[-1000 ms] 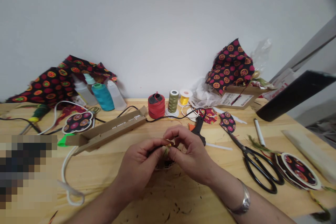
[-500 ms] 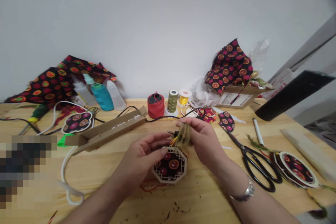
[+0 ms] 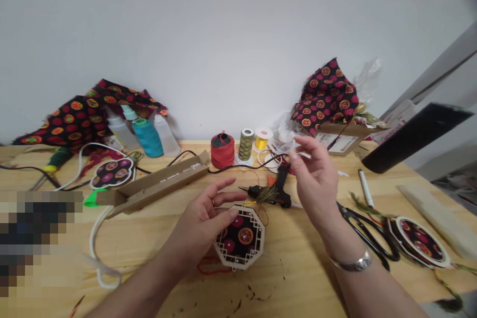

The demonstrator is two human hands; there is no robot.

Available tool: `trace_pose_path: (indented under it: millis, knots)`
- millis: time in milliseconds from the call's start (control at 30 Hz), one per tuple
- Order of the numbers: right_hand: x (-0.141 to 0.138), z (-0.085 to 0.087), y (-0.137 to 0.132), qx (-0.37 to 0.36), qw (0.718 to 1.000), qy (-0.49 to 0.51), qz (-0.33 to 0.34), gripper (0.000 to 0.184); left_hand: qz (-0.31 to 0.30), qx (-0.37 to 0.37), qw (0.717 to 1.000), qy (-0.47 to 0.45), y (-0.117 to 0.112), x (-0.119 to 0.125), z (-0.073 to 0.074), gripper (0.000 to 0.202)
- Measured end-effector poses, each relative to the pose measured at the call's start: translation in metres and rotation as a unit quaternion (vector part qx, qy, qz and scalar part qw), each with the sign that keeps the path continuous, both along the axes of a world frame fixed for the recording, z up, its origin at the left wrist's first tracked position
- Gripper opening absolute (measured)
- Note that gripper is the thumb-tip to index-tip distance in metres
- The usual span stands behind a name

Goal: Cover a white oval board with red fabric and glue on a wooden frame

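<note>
Head camera: left hand on the octagon, right hand up and spread

Here's the octagon [image 3: 244,236], lying patterned side up on the table [image 3: 298,278], front and centre. The left hand [image 3: 208,218] has its thumb on the upper-left rim, fingers fanned out past the edge; whether the lower fingers grip underneath, I cannot tell. The tassel [image 3: 269,194] sits just above the octagon, draped across the glue gun [image 3: 282,179], a yellow cord [image 3: 249,203] at its left end. Down at the octagon's lower left, a red cord [image 3: 212,272] loops out on the wood.

And over to the right hand [image 3: 315,174]! It's raised clear of the tabletop, thumb and curved fingers parted, in front of the plastic bag [image 3: 285,131]. Below that wrist, a silver bracelet [image 3: 354,262]; just beyond it, the scissors [image 3: 347,212], partly hidden by the arm, then a round disc [image 3: 423,241].

Along the back, three spools line up: red [image 3: 222,151], olive [image 3: 246,145], yellow [image 3: 262,141]. Left of them, a cardboard tray [image 3: 164,189] runs slantwise, the flower piece [image 3: 112,174] near its far-left end.
</note>
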State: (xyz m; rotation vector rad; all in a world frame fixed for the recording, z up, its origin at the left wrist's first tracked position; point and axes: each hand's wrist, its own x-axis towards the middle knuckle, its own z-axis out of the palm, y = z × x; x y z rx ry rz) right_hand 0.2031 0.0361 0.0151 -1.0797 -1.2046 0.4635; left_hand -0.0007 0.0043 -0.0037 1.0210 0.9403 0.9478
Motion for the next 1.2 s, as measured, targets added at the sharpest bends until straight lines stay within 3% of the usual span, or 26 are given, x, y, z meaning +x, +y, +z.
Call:
trace_pose_path:
  millis: [67,167,300,567,700,767,867,933,967,1033,1100,1200]
  knots:
    - [-0.006,0.001,-0.007,-0.014,0.989,-0.083,0.119,0.023,-0.008,0.003,1.000,0.012,-0.001,0.001,0.001,0.054]
    - [-0.019,0.003,-0.020,-0.075,0.938,-0.160,0.299,0.031,-0.020,0.006,1.000,0.002,-0.003,0.003,0.002,0.055]
    - [-0.026,0.005,-0.026,-0.121,0.895,-0.220,0.369,0.034,-0.011,-0.012,1.000,0.002,-0.004,0.007,0.004,0.060]
    - [-0.017,-0.001,-0.024,-0.199,0.865,-0.297,0.353,0.005,0.000,-0.002,0.999,0.041,-0.006,0.006,0.004,0.052]
    - [-0.017,-0.001,-0.023,-0.203,0.879,-0.265,0.340,0.009,0.024,0.032,0.997,0.064,-0.004,0.004,0.004,0.042]
    - [-0.018,0.000,-0.021,-0.162,0.910,-0.257,0.282,0.009,0.095,0.082,0.988,0.091,-0.003,0.002,0.005,0.038]
    - [-0.016,0.000,-0.020,0.003,0.951,-0.284,0.122,0.005,0.232,0.176,0.948,0.131,-0.002,-0.003,0.005,0.033]
    - [-0.013,-0.003,-0.021,0.130,0.931,-0.340,0.040,0.014,0.276,0.200,0.933,0.116,-0.002,-0.005,0.004,0.025]
    - [-0.011,-0.004,-0.022,0.181,0.907,-0.379,0.020,0.020,0.266,0.192,0.940,0.094,-0.002,-0.006,0.003,0.018]
    - [-0.008,-0.006,-0.026,0.246,0.853,-0.459,0.013,0.029,0.188,0.142,0.971,0.031,-0.003,-0.006,0.001,0.014]
    - [-0.007,-0.005,-0.031,0.274,0.809,-0.519,0.029,0.030,0.083,0.076,0.993,-0.043,-0.003,-0.005,0.000,0.031]
    - [-0.010,0.004,-0.037,0.282,0.777,-0.560,0.059,0.029,0.029,0.014,0.991,-0.132,-0.002,-0.004,0.001,0.033]
